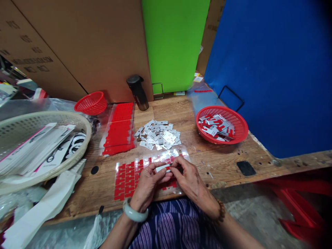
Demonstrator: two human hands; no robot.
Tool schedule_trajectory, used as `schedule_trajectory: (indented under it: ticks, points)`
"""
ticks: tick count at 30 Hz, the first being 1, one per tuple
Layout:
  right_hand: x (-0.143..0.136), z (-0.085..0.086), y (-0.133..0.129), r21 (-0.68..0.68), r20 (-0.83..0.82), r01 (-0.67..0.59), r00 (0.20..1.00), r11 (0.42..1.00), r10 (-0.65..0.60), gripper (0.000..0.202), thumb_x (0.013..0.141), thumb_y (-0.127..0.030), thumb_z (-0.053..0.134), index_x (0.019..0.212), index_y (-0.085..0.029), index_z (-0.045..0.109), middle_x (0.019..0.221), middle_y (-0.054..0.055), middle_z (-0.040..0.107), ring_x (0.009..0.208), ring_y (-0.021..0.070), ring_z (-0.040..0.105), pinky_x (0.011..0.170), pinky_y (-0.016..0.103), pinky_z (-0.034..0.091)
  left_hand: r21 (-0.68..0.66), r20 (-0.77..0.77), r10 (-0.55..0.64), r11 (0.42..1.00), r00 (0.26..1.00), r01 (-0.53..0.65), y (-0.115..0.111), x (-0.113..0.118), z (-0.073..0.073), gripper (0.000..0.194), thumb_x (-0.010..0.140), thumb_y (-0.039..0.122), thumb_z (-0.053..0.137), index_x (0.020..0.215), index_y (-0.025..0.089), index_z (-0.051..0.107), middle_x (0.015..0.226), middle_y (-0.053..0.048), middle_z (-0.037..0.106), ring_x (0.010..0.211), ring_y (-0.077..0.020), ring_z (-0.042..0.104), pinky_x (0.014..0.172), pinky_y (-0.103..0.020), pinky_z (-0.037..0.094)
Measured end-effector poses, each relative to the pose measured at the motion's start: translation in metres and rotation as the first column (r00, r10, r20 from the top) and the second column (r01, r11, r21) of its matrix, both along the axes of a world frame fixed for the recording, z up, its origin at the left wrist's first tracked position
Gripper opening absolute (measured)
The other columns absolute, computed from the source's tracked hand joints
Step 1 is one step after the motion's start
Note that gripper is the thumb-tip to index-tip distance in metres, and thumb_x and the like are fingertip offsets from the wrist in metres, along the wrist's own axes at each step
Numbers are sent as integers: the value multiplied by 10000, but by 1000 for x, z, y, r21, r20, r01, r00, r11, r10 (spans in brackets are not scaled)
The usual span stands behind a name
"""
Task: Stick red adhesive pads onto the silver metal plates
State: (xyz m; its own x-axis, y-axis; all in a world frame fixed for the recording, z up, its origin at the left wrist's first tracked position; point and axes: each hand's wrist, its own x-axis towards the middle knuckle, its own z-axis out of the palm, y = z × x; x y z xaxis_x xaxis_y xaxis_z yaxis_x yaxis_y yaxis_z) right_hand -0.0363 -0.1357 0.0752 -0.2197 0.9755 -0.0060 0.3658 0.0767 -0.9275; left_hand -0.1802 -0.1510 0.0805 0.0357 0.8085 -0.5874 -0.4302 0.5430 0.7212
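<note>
A small silver plate is pinched between the thumb and fingers of my left hand. My right hand touches the plate's right end, its thumb and fingertips closed on a tiny red and dark bit there that is too small to make out. Beneath both hands lies a clear sheet with red cut-out shapes at the table's front edge. Just beyond it, loose silver plates form a pile. A red basket on the right holds silver plates with red pieces on them.
More red sheets are stacked left of the pile. A dark bottle and a small red basket stand behind. At the left, a large pale basket holds printed cards. Tall green and blue boards border the table.
</note>
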Motion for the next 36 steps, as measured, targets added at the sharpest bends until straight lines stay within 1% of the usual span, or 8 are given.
schedule_trajectory:
  ticks: [7, 13, 16, 20, 27, 29, 32, 36]
  points:
    - [-1, -3, -2, 9, 5, -14, 1000, 1000, 14, 118, 833, -129, 441, 755, -206, 487, 751, -14, 533, 706, 135, 498, 665, 250, 378, 49, -117, -2, 999, 993, 8, 1, 0, -10, 423, 614, 230, 784, 966, 105, 585, 699, -80, 719, 629, -160, 693, 640, -219, 552]
    - [-5, 1, -4, 97, 9, 34, 999, 995, -35, 143, 812, -106, 483, 718, -206, 525, 814, 14, 532, 814, 167, 495, 753, 281, 386, 117, -207, 52, 993, 977, -28, 3, 1, -7, 355, 629, 225, 755, 932, 122, 600, 665, -46, 706, 607, -142, 676, 670, -233, 533]
    - [-7, -1, -5, 102, -24, 66, 998, 993, -64, 141, 812, -113, 493, 715, -207, 532, 824, 18, 524, 821, 169, 500, 751, 279, 387, 121, -226, 57, 992, 972, -30, 3, 1, -5, 339, 637, 208, 741, 931, 125, 594, 682, -50, 711, 624, -148, 678, 693, -246, 532]
    - [-7, -3, -5, 38, -80, 24, 997, 999, -21, 151, 847, -108, 430, 771, -209, 513, 762, -5, 536, 738, 146, 508, 708, 263, 391, 108, -189, 43, 994, 981, -23, 3, -1, -6, 364, 634, 206, 744, 947, 123, 579, 706, -62, 720, 646, -157, 687, 693, -245, 534]
    - [-4, -1, -1, -44, -56, 17, 998, 999, -19, 110, 868, -171, 410, 843, -210, 510, 802, -1, 559, 755, 145, 537, 693, 261, 412, 61, -46, 29, 998, 999, -26, 2, -4, -9, 347, 655, 135, 724, 958, 120, 556, 710, -91, 726, 646, -151, 695, 669, -215, 543]
    - [-4, -3, 0, -52, -37, 27, 999, 998, -29, 129, 859, -178, 419, 946, -216, 507, 794, -5, 557, 745, 146, 543, 681, 262, 418, 49, -48, 36, 998, 998, -34, 2, -4, -8, 340, 661, 111, 713, 963, 111, 556, 719, -104, 727, 647, -154, 697, 663, -211, 546]
    - [-5, -8, 2, -45, -7, 57, 998, 997, -58, 271, 839, -168, 431, 1103, -223, 451, 775, -12, 551, 724, 148, 549, 666, 262, 427, 33, -65, 37, 999, 997, -35, 3, -5, -8, 343, 661, 91, 705, 970, 99, 557, 713, -108, 726, 636, -157, 696, 651, -211, 553]
    - [-7, -14, 4, -17, 4, 71, 997, 997, -71, 199, 821, -161, 431, 1010, -213, 460, 759, -11, 550, 695, 143, 555, 642, 256, 433, 27, -61, 40, 999, 997, -39, 2, -6, -10, 348, 652, 89, 713, 964, 100, 560, 734, -109, 728, 637, -160, 698, 652, -217, 557]
